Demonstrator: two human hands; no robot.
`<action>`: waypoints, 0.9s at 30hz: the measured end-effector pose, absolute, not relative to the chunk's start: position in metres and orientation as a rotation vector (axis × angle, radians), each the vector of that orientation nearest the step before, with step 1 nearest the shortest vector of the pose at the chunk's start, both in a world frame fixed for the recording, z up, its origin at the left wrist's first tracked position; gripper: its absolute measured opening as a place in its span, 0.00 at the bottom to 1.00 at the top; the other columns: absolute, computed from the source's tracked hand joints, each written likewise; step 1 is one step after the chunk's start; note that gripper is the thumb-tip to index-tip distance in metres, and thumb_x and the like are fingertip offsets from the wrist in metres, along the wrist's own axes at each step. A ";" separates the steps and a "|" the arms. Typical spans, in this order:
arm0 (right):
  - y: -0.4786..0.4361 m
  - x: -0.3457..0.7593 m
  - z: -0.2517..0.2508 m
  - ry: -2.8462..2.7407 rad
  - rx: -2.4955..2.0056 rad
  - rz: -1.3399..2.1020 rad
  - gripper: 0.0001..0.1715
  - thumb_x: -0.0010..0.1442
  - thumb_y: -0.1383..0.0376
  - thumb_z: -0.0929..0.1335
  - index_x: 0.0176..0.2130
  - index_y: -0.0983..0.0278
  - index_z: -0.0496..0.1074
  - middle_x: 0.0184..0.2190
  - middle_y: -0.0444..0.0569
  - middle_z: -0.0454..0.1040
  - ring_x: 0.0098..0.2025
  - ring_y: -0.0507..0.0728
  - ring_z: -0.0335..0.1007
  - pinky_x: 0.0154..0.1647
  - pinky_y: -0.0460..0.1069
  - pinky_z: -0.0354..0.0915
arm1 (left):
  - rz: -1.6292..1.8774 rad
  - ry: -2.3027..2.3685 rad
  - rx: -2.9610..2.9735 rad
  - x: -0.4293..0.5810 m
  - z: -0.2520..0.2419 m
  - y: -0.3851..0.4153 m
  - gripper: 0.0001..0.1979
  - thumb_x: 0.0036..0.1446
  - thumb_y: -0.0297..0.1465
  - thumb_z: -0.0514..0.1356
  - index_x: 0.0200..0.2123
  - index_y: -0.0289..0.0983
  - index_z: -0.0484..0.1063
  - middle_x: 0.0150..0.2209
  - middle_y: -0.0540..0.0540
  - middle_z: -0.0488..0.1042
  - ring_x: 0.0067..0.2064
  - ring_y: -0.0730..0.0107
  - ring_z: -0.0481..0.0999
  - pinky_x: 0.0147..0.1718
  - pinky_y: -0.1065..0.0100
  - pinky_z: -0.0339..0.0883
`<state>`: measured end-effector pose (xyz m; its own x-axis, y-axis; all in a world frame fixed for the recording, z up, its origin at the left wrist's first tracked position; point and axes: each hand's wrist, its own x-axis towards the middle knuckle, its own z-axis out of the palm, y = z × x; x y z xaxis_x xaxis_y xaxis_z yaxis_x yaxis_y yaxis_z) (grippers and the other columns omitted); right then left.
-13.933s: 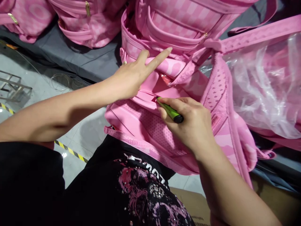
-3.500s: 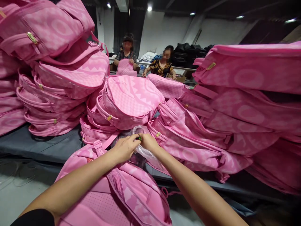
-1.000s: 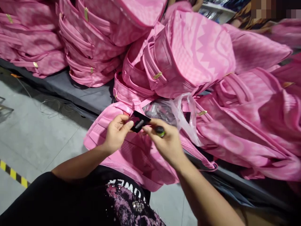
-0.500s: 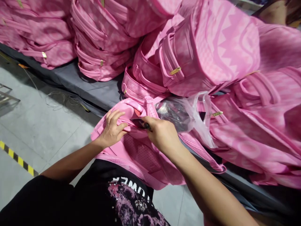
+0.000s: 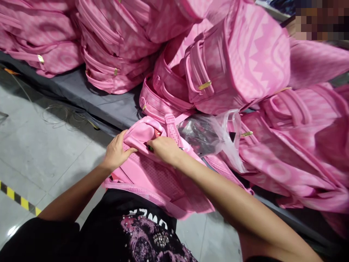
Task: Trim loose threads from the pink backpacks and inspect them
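Observation:
A pink backpack [image 5: 152,174] lies tilted against my body at the table's edge, its perforated back panel facing up. My left hand [image 5: 116,151] grips its upper left edge, thumb on top and fingers around the rim. My right hand [image 5: 165,149] is closed at the top seam of the same backpack, around a small dark thing that its fingers mostly hide. A bit of red shows just above the right fingertips. Right of this hand lies a clear plastic bag [image 5: 201,133] with dark items inside.
Stacks of pink backpacks [image 5: 109,43] cover the dark-clothed table [image 5: 79,94]. More backpacks [image 5: 294,145] lie at the right. Thin cable loops [image 5: 60,115] and striped tape [image 5: 17,198] are on the floor. A blurred person is at the top right.
My right hand has moved left and turned inward, so the dark tool is now mostly hidden. My left hand has slid left and wraps the backpack's edge.

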<state>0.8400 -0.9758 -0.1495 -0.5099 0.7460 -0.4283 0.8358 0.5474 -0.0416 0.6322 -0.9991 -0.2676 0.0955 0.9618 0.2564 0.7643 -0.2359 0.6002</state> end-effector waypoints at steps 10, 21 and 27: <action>-0.987 0.809 -0.147 2.749 1.525 -0.223 0.19 0.72 0.57 0.60 0.42 0.65 0.75 0.36 0.52 0.80 0.38 0.57 0.79 0.39 0.46 0.69 | 1.040 1.493 2.155 0.630 -0.267 -1.001 0.28 0.57 0.32 0.59 0.61 0.36 0.63 0.56 0.38 0.74 0.56 0.55 0.76 0.56 0.54 0.71; -0.999 0.852 -0.136 2.345 1.363 -0.108 0.11 0.61 0.70 0.67 0.40 0.61 0.79 0.39 0.50 0.82 0.41 0.61 0.80 0.40 0.53 0.74 | 1.098 1.454 1.863 0.625 -0.267 -0.996 0.15 0.52 0.48 0.60 0.44 0.55 0.73 0.41 0.54 0.82 0.44 0.49 0.83 0.40 0.54 0.78; -1.052 0.900 -0.131 2.132 1.868 -0.209 0.22 0.56 0.78 0.62 0.47 0.70 0.77 0.40 0.61 0.81 0.41 0.64 0.80 0.40 0.54 0.73 | 0.902 1.167 1.816 0.627 -0.265 -0.975 0.28 0.43 0.48 0.66 0.50 0.71 0.69 0.49 0.67 0.79 0.51 0.54 0.80 0.49 0.57 0.76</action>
